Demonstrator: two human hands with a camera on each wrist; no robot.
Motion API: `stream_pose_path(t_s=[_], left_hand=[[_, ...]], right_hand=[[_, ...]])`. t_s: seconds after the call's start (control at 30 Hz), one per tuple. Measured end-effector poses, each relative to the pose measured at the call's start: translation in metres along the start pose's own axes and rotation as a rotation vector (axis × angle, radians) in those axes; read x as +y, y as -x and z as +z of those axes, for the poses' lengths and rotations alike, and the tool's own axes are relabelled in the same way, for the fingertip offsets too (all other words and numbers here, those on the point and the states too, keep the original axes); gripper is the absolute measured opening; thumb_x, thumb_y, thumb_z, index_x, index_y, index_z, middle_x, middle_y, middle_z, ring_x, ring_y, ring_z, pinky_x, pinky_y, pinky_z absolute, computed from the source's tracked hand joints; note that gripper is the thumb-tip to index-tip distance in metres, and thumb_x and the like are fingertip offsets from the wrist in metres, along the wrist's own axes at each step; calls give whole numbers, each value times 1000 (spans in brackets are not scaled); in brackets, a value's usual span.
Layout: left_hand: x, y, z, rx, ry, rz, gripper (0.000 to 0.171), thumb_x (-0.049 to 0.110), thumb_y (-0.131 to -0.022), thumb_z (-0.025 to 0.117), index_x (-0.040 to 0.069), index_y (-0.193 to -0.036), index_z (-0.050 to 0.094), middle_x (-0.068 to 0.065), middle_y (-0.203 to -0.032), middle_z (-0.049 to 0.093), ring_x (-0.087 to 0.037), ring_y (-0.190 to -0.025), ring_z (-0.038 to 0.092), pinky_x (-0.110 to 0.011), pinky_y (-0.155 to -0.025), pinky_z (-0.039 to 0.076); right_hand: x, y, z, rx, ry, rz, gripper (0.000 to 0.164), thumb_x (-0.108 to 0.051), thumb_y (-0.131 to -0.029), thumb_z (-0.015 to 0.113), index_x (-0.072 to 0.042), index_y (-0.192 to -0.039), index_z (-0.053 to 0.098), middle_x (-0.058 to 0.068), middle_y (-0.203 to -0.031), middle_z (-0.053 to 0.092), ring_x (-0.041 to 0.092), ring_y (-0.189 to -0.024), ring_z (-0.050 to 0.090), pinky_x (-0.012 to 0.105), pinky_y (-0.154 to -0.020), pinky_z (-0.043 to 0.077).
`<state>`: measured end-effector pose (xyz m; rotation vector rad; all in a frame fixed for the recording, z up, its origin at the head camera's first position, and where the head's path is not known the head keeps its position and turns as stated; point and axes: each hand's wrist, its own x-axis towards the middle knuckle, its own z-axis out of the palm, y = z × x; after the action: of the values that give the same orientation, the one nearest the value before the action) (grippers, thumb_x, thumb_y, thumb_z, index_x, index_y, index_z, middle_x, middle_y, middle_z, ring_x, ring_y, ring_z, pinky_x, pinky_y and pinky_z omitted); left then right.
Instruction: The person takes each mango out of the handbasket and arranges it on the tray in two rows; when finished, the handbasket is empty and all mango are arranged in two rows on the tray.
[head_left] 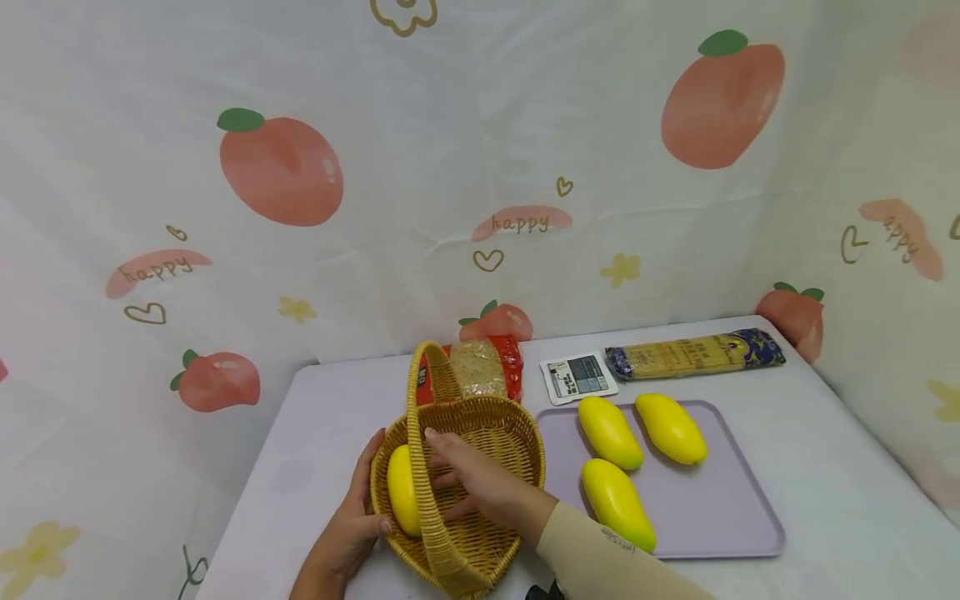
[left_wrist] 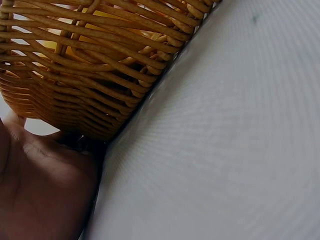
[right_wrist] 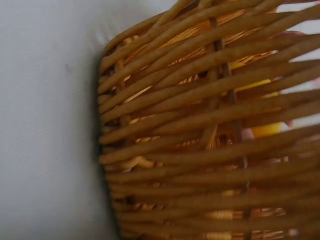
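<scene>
A wicker basket [head_left: 517,433] with a tall arched handle stands on the table. Inside, along its left wall, lies a yellow mango [head_left: 402,492]. My left hand [head_left: 348,521] holds the basket's left side, fingers along the outer wall and thumb at the rim. In the left wrist view, the palm [left_wrist: 45,190] is low beside the woven wall [left_wrist: 85,100]. My right hand [head_left: 480,479] reaches into the basket with its fingers spread, right of the mango; the handle hides part of the gap between them. The right wrist view shows only the weave [right_wrist: 200,140] close up, the hand hidden.
Right of the basket, a lilac tray [head_left: 712,521] bears three mangoes [head_left: 671,429]. Behind it are a flat white packet [head_left: 579,377] and a long yellow-and-blue noodle package [head_left: 693,354]. A red-edged clear bag [head_left: 480,367] lies behind the basket, against a patterned cloth backdrop [head_left: 420,275].
</scene>
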<state>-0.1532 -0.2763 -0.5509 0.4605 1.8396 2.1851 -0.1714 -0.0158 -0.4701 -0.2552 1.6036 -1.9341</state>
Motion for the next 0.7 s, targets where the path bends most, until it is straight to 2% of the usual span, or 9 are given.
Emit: stream_pose_path(t_s=[0.1,0.23,0.4,0.53,0.7], left_hand=[[1,0,-1,0,-4,-4,131,36,-87,96,29,-177,2,-10,-179,-8,-15,-157,18,-21,-118,28],[3,0,-1,7,-11,-34,128,39,-88,94,32,-177,3,-9,-179,-7,-14,-156,19,-20,-117,29],[4,0,1,14,-14,-75,122,43,-90,92,37,-176,5,-8,-179,-4,-16,-157,19,-21,-117,31],[4,1,1,6,-18,-98,120,43,-93,89,39,-175,3,-9,-179,-8,-24,-158,13,-21,-116,33],[1,2,0,-35,-20,-92,115,42,-97,85,41,-174,-1,-13,-177,-16,-25,-157,13,-25,-117,35]], right_hand=[[-1,-6,4,-4,8,17,74,-67,-109,49,-8,-153,47,15,-140,55,39,-121,58,63,-81,61],[-1,-13,6,-19,-12,51,73,-65,-109,52,-7,-152,46,16,-137,59,43,-121,60,68,-79,59],[3,-19,5,-50,-33,86,57,-47,-107,64,-6,-144,52,14,-131,60,41,-114,63,68,-76,60],[10,-19,3,-93,-16,106,42,-29,-106,69,-6,-139,59,13,-121,64,36,-105,69,64,-74,62],[18,-18,0,-166,31,127,42,-14,-105,69,-10,-147,62,16,-115,67,33,-97,70,58,-74,64]])
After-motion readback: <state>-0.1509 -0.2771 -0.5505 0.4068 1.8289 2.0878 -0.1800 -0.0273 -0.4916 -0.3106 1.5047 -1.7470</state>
